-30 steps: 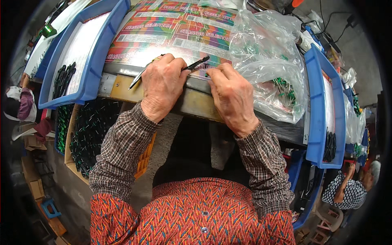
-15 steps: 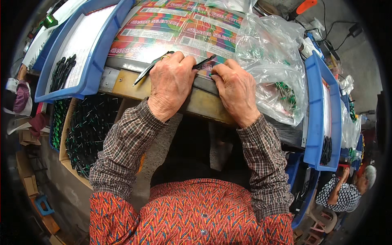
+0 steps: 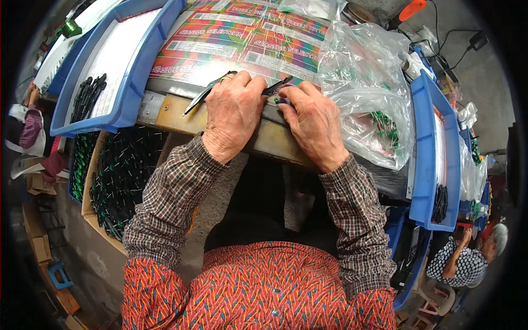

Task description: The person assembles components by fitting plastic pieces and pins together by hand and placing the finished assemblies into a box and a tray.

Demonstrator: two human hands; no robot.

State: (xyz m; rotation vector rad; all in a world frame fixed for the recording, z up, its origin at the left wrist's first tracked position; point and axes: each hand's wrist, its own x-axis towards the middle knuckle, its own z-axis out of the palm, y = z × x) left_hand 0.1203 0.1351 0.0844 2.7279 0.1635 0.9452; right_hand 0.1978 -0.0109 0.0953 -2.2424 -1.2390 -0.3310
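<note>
At the table's near edge, my left hand is closed round a slim black piece whose end sticks out toward my right hand. Beyond the left side of that same hand slants a narrow black-and-silver tool, its pointed end toward the near left; its middle is hidden by the fingers. My right hand pinches a small green piece between thumb and forefinger, just below the black piece's end. Under both hands lie colourful printed sheets with a clear glossy cover.
A blue tray with black pieces stands at left, another blue tray at right. Clear plastic bags hold green pieces. Below left, a cardboard box is full of black pieces. Another person sits at far right.
My right hand has shifted slightly left and up, and the green piece shows more between its fingertips. My left hand has moved a little right with the black piece.
</note>
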